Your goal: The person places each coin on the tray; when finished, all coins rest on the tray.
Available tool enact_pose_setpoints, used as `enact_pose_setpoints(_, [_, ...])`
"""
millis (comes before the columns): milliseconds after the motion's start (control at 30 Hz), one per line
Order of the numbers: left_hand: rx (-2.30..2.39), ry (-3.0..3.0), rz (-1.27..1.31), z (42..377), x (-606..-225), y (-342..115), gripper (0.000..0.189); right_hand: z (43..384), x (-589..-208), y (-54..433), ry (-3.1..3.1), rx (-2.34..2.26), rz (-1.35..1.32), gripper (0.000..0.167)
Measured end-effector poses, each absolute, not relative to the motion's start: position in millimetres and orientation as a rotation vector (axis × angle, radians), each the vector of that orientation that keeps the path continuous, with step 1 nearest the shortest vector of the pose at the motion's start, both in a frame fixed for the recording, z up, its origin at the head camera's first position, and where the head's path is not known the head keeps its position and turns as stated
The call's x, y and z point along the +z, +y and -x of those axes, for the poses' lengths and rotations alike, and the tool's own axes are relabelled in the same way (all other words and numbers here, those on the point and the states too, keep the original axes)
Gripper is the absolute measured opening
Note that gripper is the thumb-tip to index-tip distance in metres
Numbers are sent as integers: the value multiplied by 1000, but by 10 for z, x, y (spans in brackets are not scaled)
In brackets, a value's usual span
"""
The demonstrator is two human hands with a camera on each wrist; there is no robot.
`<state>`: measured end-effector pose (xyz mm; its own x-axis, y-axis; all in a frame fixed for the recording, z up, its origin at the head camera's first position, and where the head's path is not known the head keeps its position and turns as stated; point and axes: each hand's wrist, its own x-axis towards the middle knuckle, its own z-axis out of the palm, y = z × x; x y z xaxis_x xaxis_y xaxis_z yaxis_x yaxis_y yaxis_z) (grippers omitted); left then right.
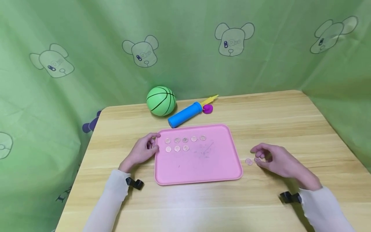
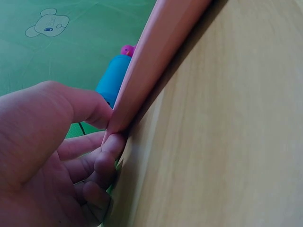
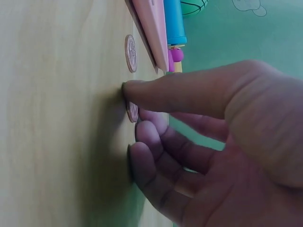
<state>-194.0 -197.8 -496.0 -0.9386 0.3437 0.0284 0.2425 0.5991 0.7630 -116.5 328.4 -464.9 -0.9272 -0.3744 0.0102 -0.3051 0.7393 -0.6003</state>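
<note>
A pink tray point(image 1: 200, 167) lies on the table with several coins point(image 1: 185, 140) in two rows in its upper left part. My left hand point(image 1: 143, 149) grips the tray's left rim; in the left wrist view the thumb is on one side of the edge and the fingers on the other. To the right of the tray, my right hand point(image 1: 279, 160) is low over the table, thumb and curled fingertips around a coin point(image 3: 132, 111), which the thumb partly covers. Another coin point(image 1: 249, 161) lies flat between that hand and the tray.
Behind the tray are a green ball point(image 1: 161, 101) with black lines, a blue hand pump point(image 1: 185, 115) with a yellow nozzle, and a small magenta object point(image 1: 207, 109). A green curtain point(image 1: 185, 48) hangs behind the wooden table point(image 1: 275, 119).
</note>
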Motion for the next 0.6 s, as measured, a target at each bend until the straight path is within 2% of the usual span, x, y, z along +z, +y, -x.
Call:
enact_pose_setpoints(233, [1255,2705,-500,1939,-4966,-1979,48,1196,-4629,3223,2751,-886,537,25])
enact_pose_setpoints(600, [1254,2710,-507,1938,-4961,-1981,48,1241,-4584,3199,2727,-868,508,30])
